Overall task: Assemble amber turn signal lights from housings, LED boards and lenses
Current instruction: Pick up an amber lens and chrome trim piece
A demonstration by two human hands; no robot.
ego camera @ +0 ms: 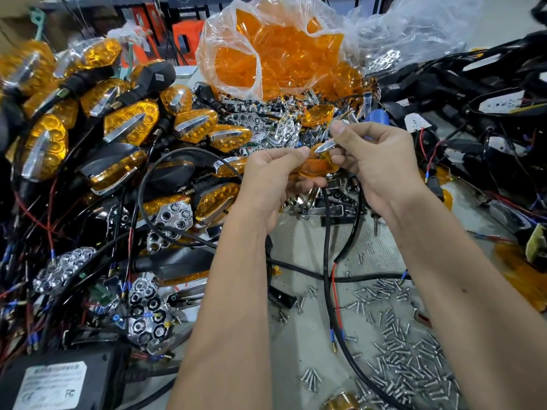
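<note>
Amber lens held by left hand; right hand pinches chrome trim.

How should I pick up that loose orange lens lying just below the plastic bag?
Pinch the orange lens by its two long edges, coming down from above. It lies tilted on a heap of shiny parts, so its edges stand free.

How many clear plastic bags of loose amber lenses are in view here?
1. The bag sits at the top centre of the bench, mouth open, behind the chrome parts pile. More crumpled clear plastic lies to its right, but its contents cannot be told.
</note>
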